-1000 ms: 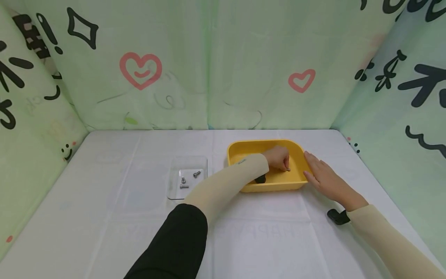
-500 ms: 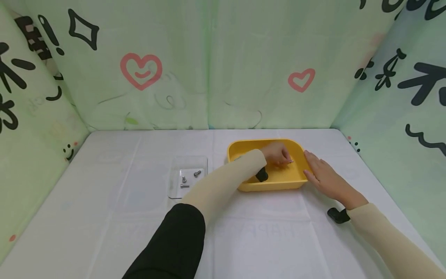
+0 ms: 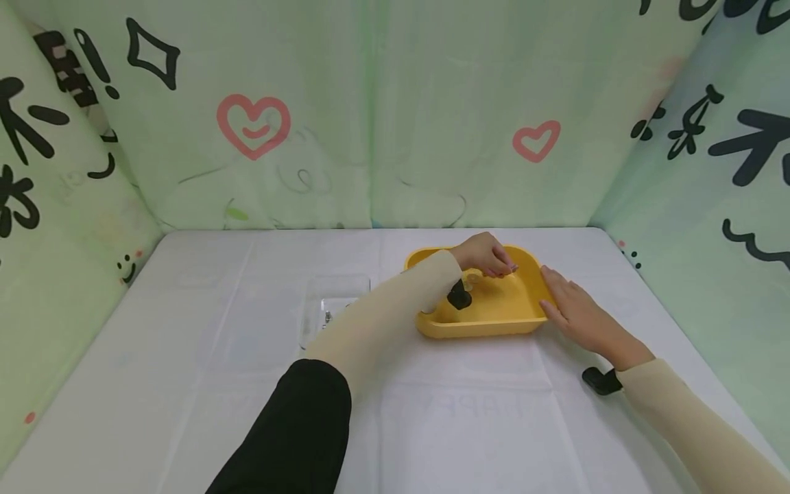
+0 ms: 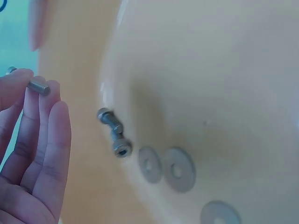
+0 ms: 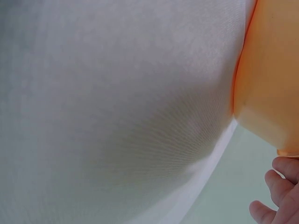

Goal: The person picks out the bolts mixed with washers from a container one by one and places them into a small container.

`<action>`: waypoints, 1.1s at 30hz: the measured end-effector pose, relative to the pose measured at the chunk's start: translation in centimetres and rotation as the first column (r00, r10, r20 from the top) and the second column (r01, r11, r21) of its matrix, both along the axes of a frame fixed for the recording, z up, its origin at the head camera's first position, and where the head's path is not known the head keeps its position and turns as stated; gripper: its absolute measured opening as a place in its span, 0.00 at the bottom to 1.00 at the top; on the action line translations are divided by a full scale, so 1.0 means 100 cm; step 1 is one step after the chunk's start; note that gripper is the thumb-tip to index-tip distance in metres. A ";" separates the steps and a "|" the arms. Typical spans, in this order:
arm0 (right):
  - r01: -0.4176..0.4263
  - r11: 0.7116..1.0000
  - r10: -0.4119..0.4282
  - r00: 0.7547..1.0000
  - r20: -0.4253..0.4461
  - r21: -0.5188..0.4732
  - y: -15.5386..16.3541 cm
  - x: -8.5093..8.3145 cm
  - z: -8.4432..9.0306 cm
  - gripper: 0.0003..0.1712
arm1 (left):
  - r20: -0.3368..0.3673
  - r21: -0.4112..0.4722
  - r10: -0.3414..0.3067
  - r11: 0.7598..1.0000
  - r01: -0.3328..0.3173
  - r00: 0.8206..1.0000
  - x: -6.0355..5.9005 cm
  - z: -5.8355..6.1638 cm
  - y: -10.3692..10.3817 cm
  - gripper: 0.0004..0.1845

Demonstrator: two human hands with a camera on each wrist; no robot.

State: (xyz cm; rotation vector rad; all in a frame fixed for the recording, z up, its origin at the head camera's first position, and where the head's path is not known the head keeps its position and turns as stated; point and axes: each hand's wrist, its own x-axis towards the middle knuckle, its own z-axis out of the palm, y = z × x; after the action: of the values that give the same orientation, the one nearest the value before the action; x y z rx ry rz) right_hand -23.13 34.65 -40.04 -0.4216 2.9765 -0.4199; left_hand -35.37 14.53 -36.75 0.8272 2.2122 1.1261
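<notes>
Above the yellow tray, left hand fingers pinching a bolt lying level, right hand flat

The head view looks forward and down from above the near edge of the table, taking in the whole tabletop and the printed curtain toward 12 o'clock. The yellow tray sits just right of centre. The left wrist view is very close inside that tray, facing its floor, with the left hand at 8 o'clock. The right wrist view lies low and close over the tablecloth, with the tray's outer wall at 3 o'clock. All three share the tray.
</notes>
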 end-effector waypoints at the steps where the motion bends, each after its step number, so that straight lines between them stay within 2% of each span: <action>1: -0.002 1.000 0.002 1.000 -0.003 0.002 0.000 0.000 0.000 0.41 | 0.009 0.012 0.003 1.000 -0.003 1.000 0.000 0.003 -0.002 0.10; 4: 0.000 1.000 0.000 1.000 -0.004 0.006 -0.001 -0.001 0.001 0.41 | 0.040 0.046 0.013 0.999 -0.014 0.999 0.001 0.012 -0.008 0.10; 7: 0.003 1.000 -0.003 1.000 -0.001 -0.001 -0.001 0.000 0.001 0.41 | 0.039 0.058 0.025 0.998 -0.028 0.999 0.002 0.020 -0.013 0.10; 13: 0.002 1.000 -0.002 1.000 0.003 -0.016 -0.001 0.001 -0.001 0.41 | 0.071 0.085 0.034 0.996 -0.039 0.997 0.004 0.030 -0.023 0.12; 22: 0.011 1.000 -0.011 1.000 0.009 -0.024 -0.003 0.003 -0.002 0.41 | 0.130 0.110 0.005 0.994 -0.020 0.991 0.022 0.051 -0.046 0.12; 27: 0.005 1.000 -0.005 1.000 -0.007 -0.019 -0.002 0.002 -0.001 0.40 | 0.110 0.113 0.010 0.993 -0.022 0.994 0.032 0.061 -0.067 0.13; 33: 0.000 1.000 0.000 1.000 -0.014 -0.024 -0.002 0.001 -0.001 0.40 | 0.069 0.132 -0.004 0.991 -0.005 0.998 0.042 0.068 -0.094 0.12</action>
State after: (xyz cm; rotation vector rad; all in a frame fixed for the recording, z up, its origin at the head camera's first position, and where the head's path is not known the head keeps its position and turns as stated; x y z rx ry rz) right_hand -23.07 34.47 -40.17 -0.4284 2.9882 -0.4554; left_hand -31.18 5.11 -29.98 0.8286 2.1002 1.2931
